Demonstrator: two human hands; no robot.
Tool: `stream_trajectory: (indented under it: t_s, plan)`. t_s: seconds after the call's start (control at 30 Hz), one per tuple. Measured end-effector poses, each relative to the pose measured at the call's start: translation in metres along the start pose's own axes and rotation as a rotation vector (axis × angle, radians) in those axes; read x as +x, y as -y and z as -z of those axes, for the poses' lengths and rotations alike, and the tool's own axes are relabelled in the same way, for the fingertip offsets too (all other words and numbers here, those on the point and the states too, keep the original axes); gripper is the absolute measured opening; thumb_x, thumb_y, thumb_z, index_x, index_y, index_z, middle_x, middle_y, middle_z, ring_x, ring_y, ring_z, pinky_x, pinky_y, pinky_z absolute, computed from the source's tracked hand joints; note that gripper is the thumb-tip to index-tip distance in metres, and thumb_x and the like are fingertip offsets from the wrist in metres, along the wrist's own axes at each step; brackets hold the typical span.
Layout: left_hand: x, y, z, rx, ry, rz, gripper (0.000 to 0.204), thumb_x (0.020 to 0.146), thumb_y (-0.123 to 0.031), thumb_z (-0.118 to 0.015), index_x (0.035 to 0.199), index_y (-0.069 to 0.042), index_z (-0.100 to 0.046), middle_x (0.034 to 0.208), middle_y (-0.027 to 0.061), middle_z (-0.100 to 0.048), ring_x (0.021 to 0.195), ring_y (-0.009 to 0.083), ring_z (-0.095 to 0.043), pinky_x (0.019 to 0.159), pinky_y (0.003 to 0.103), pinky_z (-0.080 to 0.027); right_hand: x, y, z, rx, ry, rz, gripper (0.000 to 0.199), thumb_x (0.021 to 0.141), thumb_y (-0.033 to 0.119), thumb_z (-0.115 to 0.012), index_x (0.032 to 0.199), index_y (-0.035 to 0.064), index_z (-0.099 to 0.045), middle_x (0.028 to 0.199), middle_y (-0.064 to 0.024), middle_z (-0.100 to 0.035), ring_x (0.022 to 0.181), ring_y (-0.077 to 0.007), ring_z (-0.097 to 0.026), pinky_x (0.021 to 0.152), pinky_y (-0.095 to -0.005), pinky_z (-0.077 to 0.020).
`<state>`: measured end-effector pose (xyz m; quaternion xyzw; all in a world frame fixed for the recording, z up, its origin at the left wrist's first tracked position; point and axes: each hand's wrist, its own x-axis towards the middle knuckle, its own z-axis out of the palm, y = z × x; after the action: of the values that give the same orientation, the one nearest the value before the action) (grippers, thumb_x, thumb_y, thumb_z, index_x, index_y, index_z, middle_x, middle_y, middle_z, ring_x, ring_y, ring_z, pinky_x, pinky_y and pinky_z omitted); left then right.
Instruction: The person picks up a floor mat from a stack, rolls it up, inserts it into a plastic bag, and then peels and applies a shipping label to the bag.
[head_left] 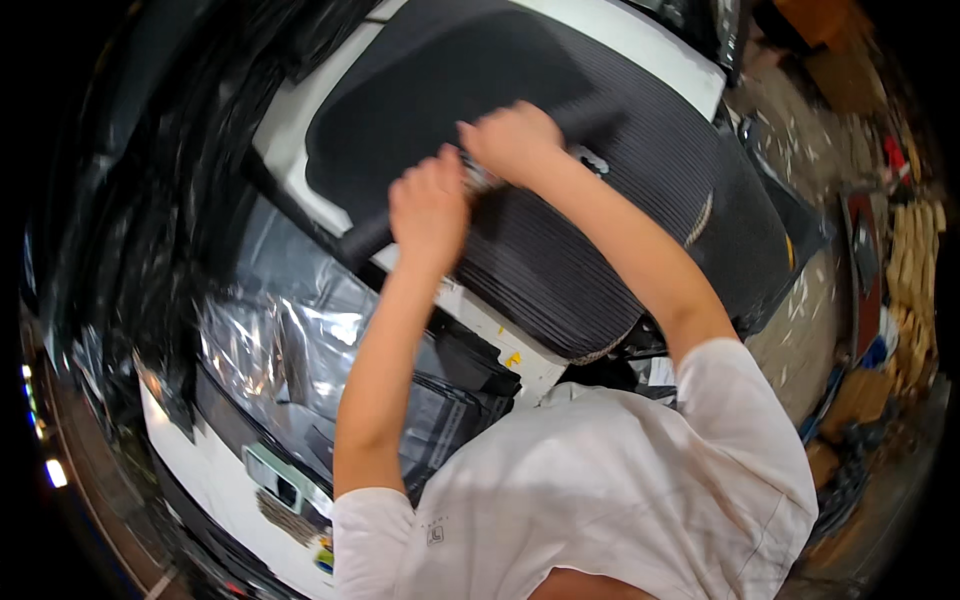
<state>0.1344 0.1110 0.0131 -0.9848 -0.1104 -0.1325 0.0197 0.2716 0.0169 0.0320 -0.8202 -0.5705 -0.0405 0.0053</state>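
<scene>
Both hands had hold of a dark bar (370,236) that ran slantwise over a ribbed dark sheet (575,265) on the white counter (690,62); the left hand (430,205) and right hand (515,142) sat near each other, fingers curled closed over it, though blur hid exactly how the fingertips met. Doing this well seemed to call for matched pressure from both wrists — a heavier side would probably skew the bar and ruck the sheet — and a wider hold might have steadied its ends. The sheet looked pliable, its fine parallel ribs bending toward a rounded edge, where a pale twisted cord (700,222) showed. Beyond the hands lay a smooth, matte dark panel (430,95) with a rounded corner; nearer the left forearm, glossy clear plastic (265,345) crumpled into bright creases.
</scene>
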Motion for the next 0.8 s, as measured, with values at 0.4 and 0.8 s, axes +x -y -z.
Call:
stream_trajectory:
  t_s: [0.4,0.8]
  plan:
    - [-0.083,-0.085,0.03,-0.384,-0.024,-0.086,0.068,0.07,-0.038,-0.068,0.124,0.001,-0.052,0.138,0.0167,-0.043,0.128,0.0291,-0.04,0.107,0.048,-0.027,-0.187,0.062,0.014,0.206,-0.1,-0.19,0.043,0.088,0.013,-0.049,0.128,-0.0014,-0.047,0.137,-0.0185,-0.044,0.13,-0.0336,-0.038,0.106,-0.044,-0.0274]
    - [0.017,-0.026,0.013,-0.591,0.057,0.102,0.031,0.081,-0.019,-0.059,0.107,-0.004,-0.062,0.108,0.0101,-0.062,0.111,0.024,-0.054,0.097,0.038,-0.039,-0.069,0.002,-0.008,-0.004,-0.268,-0.374,0.029,0.092,0.029,-0.048,0.09,0.0071,-0.067,0.081,-0.0111,-0.064,0.076,-0.0328,-0.061,0.068,-0.0455,-0.0453]
